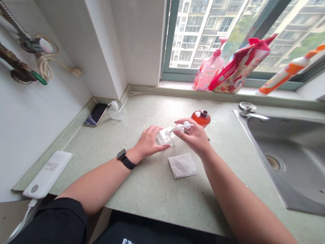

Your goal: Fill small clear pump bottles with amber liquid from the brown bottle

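A clear square pump bottle (165,138) stands on the counter between my hands. My left hand (150,143) is closed round its left and near sides. The fingers of my right hand (193,138) grip the white pump head (182,127) at the top of the bottle. Whether the pump is screwed on or loose I cannot tell. Just behind my right hand is an amber bottle (200,118) with an uncapped neck, partly hidden by the hand. A folded white tissue (182,165) lies on the counter in front of the bottle.
A second clear pump bottle (118,112) and a phone (96,114) are at the back left. A white power bank (48,174) with a cable lies near the left edge. The steel sink (299,158) is on the right. Pink bottle (208,70), red pouch (239,68) and orange-white bottle (284,75) line the windowsill.
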`<state>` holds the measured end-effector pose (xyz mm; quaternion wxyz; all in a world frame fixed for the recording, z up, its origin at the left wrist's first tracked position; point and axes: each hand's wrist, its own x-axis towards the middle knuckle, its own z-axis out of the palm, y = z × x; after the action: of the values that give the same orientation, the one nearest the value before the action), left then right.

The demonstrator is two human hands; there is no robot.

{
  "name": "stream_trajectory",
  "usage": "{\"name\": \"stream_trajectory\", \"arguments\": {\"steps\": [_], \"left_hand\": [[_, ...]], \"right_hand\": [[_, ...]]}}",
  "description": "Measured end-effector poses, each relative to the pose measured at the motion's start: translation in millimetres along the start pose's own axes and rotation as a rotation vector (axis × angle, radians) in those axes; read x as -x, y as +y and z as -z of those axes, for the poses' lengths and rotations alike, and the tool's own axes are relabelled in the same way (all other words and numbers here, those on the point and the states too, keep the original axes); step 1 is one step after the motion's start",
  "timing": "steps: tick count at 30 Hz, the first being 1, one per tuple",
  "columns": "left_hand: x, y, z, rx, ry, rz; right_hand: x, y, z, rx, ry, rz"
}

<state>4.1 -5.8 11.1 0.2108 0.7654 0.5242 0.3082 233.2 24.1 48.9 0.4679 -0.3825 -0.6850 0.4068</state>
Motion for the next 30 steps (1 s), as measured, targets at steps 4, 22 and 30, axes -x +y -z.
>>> {"name": "stream_trajectory", "arguments": {"steps": [4,22,30], "left_hand": [[0,-1,-1.6,0.000,0.015,-0.017],[2,-3,-3.5,0.018,0.026,-0.051],[2,-5,-2.9,0.036,0.029,-0.025]], "right_hand": [[4,-2,16,-0.030,0.014,-0.045],[45,16,39,0.650,-0.023,0.149],[47,-5,70,0.555,0.039,0.196]]}}
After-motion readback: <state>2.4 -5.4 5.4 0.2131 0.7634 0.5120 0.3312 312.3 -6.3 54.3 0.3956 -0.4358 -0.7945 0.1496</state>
